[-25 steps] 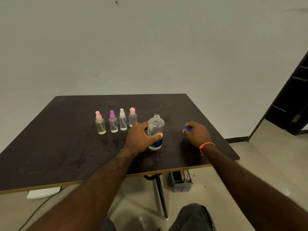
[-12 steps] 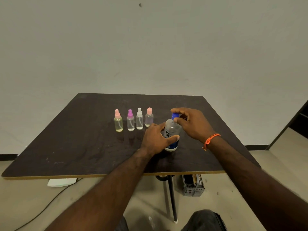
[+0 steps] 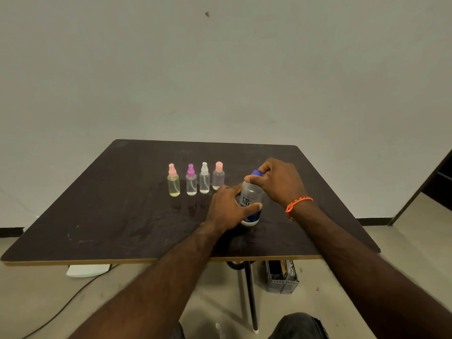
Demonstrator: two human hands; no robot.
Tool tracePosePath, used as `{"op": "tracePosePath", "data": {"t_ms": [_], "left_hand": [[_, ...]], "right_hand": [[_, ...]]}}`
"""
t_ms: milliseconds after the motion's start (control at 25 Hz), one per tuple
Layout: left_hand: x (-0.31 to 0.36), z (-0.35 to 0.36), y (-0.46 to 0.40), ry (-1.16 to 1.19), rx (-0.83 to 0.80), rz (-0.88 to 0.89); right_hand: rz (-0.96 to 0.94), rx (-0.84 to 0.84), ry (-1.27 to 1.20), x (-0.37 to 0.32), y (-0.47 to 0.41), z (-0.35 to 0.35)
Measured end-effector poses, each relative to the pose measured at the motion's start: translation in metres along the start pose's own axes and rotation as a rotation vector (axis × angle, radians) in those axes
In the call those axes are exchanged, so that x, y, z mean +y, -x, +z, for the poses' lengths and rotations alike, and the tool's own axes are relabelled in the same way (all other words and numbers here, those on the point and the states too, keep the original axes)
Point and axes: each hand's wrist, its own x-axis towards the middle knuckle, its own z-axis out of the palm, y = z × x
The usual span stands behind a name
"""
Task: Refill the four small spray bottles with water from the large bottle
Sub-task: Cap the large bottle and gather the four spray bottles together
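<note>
The large clear plastic bottle with a dark blue label (image 3: pixel 250 204) stands upright on the dark brown wooden table (image 3: pixel 122 216), near its front right part, and the person's left hand (image 3: pixel 228 209) wraps around its lower body, thumb across the front of the label, most likely to keep it from turning or tipping. The right hand (image 3: pixel 277 182) comes over from above and pinches the small blue screw cap (image 3: pixel 256 172) on the neck between its fingertips, a hold that suits twisting; whether the cap is going on or coming off cannot be told from this view alone. The four small clear spray bottles stand just left of the big bottle in a tidy row: one with a pink nozzle and yellowish liquid (image 3: pixel 173 181), one with a purple nozzle (image 3: pixel 191 180), one with a white nozzle (image 3: pixel 204 178), and one with a pink cap (image 3: pixel 218 176). All four are closed and within easy reach, each only partly filled, so pouring seems not to be under way.
</note>
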Motion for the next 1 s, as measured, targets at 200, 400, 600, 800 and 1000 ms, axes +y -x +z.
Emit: {"op": "tracePosePath", "data": {"t_ms": [200, 400, 600, 800, 1000], "left_hand": [[-0.002, 0.002, -0.002, 0.036, 0.003, -0.003], [-0.006, 0.005, -0.002, 0.030, -0.002, 0.020], [-0.002, 0.002, -0.001, -0.009, 0.017, 0.026], [-0.003, 0.003, 0.000, 0.008, 0.009, 0.019], [-0.005, 0.005, -0.001, 0.006, 0.011, 0.028]], "right_hand": [[-0.109, -0.139, -0.153, 0.001, 0.012, -0.003], [-0.168, -0.118, -0.063, 0.002, 0.005, -0.005], [-0.055, 0.030, -0.097, 0.005, 0.001, -0.006], [-0.195, -0.155, -0.034, 0.005, 0.005, -0.007], [-0.142, -0.074, -0.026, 0.001, -0.003, -0.010]]}}
